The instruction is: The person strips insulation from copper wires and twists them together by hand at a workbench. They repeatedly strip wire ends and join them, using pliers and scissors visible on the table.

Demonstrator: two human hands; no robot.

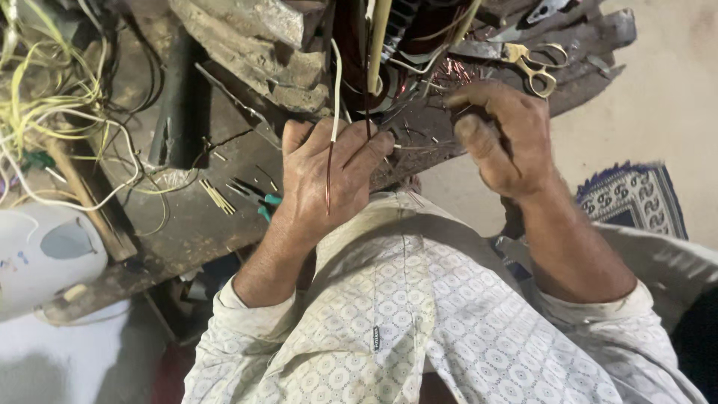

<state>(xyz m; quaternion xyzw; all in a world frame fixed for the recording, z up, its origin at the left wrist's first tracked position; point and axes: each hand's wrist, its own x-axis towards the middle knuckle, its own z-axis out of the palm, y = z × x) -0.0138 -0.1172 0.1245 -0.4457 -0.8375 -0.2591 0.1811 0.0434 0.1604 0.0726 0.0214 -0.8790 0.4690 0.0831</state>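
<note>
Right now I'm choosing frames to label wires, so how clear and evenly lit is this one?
Head view: the left hand and its copper wire are sharp and well lit; the right hand is slightly soft; the tangled wires at the left edge smear; the floor looks pale, the bench dim.

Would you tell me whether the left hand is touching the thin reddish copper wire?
Touching: the head view shows the left hand with the thin reddish copper wire lying across its back.
</note>
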